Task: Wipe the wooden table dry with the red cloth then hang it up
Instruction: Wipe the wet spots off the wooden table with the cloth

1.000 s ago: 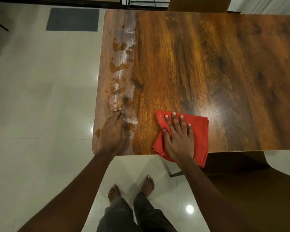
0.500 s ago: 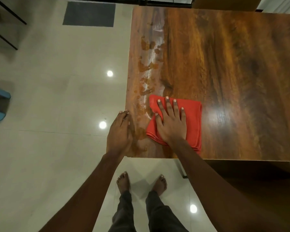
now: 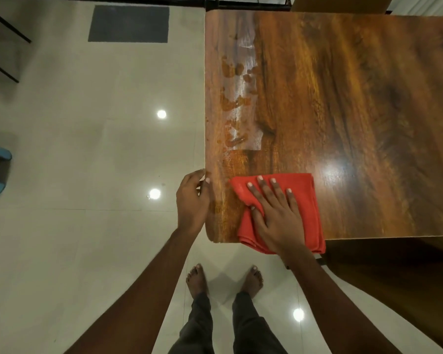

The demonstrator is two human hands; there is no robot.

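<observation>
Head view: red cloth [image 3: 302,200] lies folded on the wooden table [image 3: 356,111] at abt 6 o'clock of the top, its near hem hanging just past the front edge. Right hand [image 3: 279,218] is flat on it, fingers spread wide, palm pressing down, not gripping. Left hand [image 3: 192,200] sits at the table's left edge, abt 7 o'clock, fingers loosely curled vs the rim, holding nothing; looks like bracing.

What changed over the last sec: cloth and right hand went left and up toward the wet strip, then came back toward the near edge; left hand slid off the tabletop onto the side rim. The near-left patch beside the cloth now looks mostly dry, w/ a faint damp mark left near the corner at 7 o'clock.

Still wet: water streaks [image 3: 238,103] w/ beads running along the left side from abt 9 to 11 o'clock, well apart from the cloth. A straight-edged boundary at their near end suggests where the pass stopped.

Judgement: wiping is early; next strokes prob need to push up the left strip. Hanging not yet begun; no hook or rail identifiable.
</observation>
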